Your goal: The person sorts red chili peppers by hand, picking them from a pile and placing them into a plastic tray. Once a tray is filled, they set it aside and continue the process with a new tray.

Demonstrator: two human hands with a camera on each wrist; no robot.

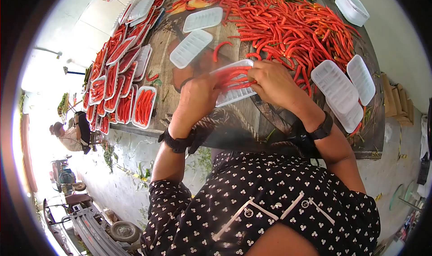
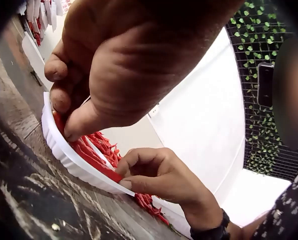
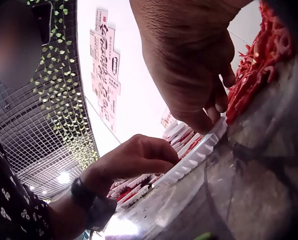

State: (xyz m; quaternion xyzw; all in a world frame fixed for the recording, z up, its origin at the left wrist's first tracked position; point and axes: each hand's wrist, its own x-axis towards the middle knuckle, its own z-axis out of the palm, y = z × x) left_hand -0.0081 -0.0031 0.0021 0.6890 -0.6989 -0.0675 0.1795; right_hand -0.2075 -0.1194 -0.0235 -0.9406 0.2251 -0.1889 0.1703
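A white ribbed foam tray [image 1: 236,97] lies on the wooden table with several long red chili peppers [image 1: 235,77] laid lengthwise in it. My left hand [image 1: 198,98] pinches the peppers at the tray's left end, thumb against fingers. At the opposite end my right hand [image 1: 276,85] pinches the other tips, its fingers bent over the rim. In the left wrist view, the left thumb presses on a red pepper [image 2: 91,157] just inside the tray wall [image 2: 71,162]. The right wrist view shows the tray's ribbed side [image 3: 189,162] under both hands; the right fingertips partly hide its far end.
A big heap of loose red chilies [image 1: 288,26] covers the table's far side. Filled trays [image 1: 144,106] are stacked at the left. Bare trays [image 1: 191,48] lie beyond my hands, with more trays [image 1: 335,85] at the right and a tray stack [image 1: 352,8] at the far right corner.
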